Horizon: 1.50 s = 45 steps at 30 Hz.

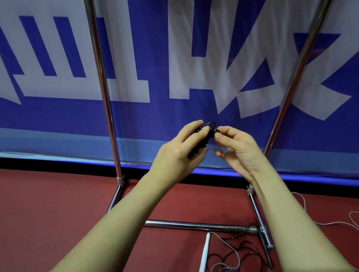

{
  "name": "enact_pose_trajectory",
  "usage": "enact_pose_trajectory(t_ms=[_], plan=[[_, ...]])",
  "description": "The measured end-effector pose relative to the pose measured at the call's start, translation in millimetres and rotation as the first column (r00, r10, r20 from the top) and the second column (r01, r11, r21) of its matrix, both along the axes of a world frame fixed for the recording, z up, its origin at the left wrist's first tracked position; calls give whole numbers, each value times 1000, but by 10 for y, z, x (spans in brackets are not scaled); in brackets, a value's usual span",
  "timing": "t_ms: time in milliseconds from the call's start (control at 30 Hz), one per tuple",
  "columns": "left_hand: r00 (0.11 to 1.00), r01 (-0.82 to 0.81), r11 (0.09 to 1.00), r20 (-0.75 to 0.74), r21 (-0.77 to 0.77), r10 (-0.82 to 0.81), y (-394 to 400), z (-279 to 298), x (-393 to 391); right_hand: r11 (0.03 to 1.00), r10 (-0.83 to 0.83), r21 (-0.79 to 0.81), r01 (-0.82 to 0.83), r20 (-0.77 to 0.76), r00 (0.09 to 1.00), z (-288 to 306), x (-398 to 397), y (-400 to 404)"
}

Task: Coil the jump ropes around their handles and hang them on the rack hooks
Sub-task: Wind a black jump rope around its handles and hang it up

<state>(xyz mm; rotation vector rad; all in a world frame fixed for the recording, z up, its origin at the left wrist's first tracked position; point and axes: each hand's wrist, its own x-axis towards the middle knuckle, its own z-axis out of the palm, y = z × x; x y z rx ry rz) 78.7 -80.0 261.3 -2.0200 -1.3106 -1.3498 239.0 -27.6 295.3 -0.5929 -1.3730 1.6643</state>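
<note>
My left hand grips a black jump rope bundle, handles with cord wound round them, held up in front of the banner. My right hand pinches a small loop of the black cord at the bundle's top end. Both hands are between the two chrome uprights of the rack. No hooks are in view. On the floor below lie a white handle and tangled dark cords.
The rack's chrome base bar and right foot cross the red floor. Its right upright leans away. A pale cord trails at the right. A blue and white banner stands behind the rack.
</note>
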Motion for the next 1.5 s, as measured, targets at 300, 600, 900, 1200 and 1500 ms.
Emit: enact_pose_trajectory(t_ms=[300, 600, 900, 1200, 1500], plan=[[926, -324, 946, -203, 1, 317, 28, 51, -27, 994, -112, 13, 111, 82, 990, -15, -60, -25], [897, -407, 909, -226, -88, 380, 31, -11, -6, 970, -243, 48, 239, 255, 936, -93, -86, -2], [889, -410, 908, -258, -83, 377, 31, -24, 54, 808, -573, 368, 460, 308, 759, -118, -89, 65], [885, -432, 902, -194, -4, 423, 65, -22, 79, 930, -363, -34, 366, 80, 929, -46, -138, 15], [804, -545, 839, -288, -5, 520, 98, -53, 69, 924, -357, -70, 376, 194, 914, -61, -168, -28]])
